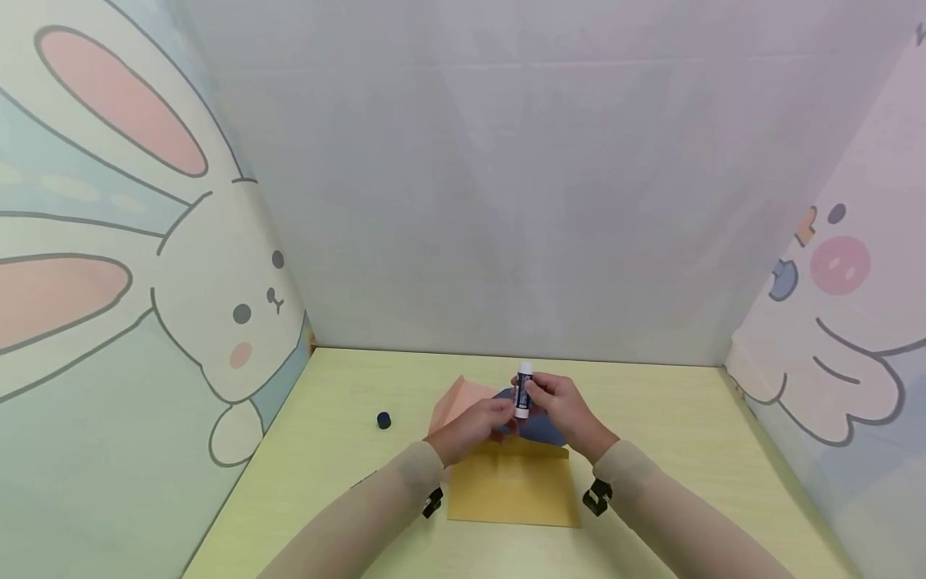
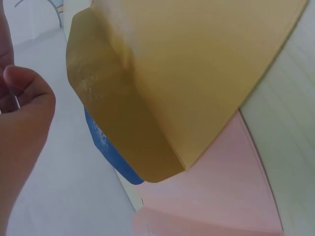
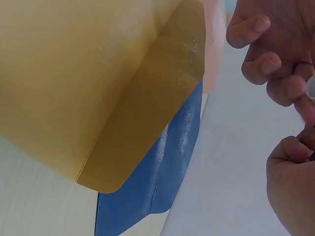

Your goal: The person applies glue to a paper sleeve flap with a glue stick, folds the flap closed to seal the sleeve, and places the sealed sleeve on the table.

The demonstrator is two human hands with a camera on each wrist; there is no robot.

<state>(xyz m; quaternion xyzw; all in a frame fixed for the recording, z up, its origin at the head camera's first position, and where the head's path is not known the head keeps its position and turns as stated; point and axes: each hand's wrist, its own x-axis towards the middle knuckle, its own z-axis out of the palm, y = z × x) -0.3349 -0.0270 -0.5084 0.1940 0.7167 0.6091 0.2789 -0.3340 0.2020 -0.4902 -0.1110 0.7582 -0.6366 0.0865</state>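
Observation:
A glue stick (image 1: 524, 392) with a dark label and white ends stands upright between the two hands, its cap off. My right hand (image 1: 571, 412) grips its middle, thumb across the label. At the white base, my left hand (image 1: 470, 424) pinches it with thumb and fingers. Below them lies a gold envelope (image 1: 514, 492), its flap (image 2: 115, 108) folded out. Partly under it are a blue envelope (image 3: 170, 162) and a pink envelope (image 2: 231, 182). Whitish smears show on the gold and blue flaps. In the wrist views most of the glue stick is hidden or out of frame.
A dark round cap (image 1: 384, 420) sits on the pale yellow table (image 1: 651, 418), left of the envelopes. A grey-white sheet (image 1: 506, 201) rises behind the table. Panels with cartoon animals (image 1: 210, 297) stand along both sides.

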